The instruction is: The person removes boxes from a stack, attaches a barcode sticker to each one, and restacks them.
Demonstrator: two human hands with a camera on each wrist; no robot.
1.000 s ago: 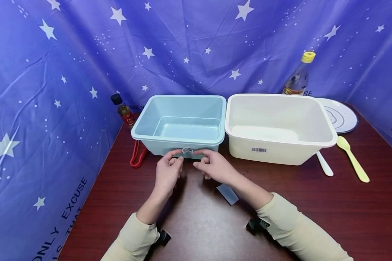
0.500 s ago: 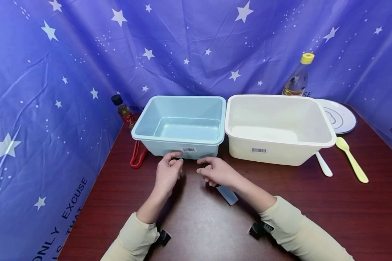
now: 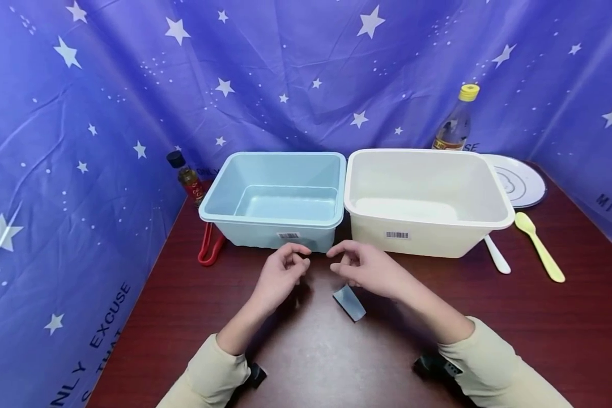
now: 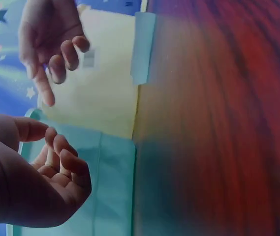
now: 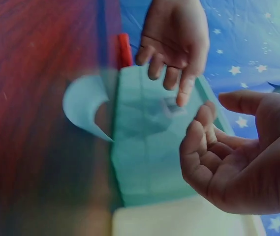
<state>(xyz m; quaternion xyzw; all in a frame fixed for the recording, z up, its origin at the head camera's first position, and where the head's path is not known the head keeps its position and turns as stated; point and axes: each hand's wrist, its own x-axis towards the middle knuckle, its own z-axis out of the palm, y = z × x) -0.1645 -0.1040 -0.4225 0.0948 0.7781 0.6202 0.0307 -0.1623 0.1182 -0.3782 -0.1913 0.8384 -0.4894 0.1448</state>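
Both hands are loosely curled round nothing but air: the left hand (image 3: 280, 277) keeps a narrow gap between thumb and bent index finger, and the right hand (image 3: 374, 272) a similar small one. Their index fingertips point at each other, a short gap between. Taking 12 o'clock as straight ahead from that gap, the light-blue rectangular plastic bin (image 3: 266, 229) sits close at 11; whether a fingertip touches its lower front edge I cannot tell. A white barcode label (image 3: 288, 236) lies on its front wall, just above the fingers. At 5, beneath the right hand, a curled grey-blue strip (image 3: 349, 303) rests on the dark reddish wooden bench (image 3: 316, 362), with room between the forearms. At 2 stands the cream rectangular plastic bin (image 3: 438, 243), bearing its own barcode label (image 3: 398, 235); the bins' rims meet or nearly so, their walls parting into a dark wedge below. A red looped handle (image 3: 211, 245) is at 9, a black-capped bottle (image 3: 186, 175) at 10 by the left edge, and at 3 a white handle (image 3: 497, 255) and a pale-yellow spoon (image 3: 540, 249), well inside the right edge.
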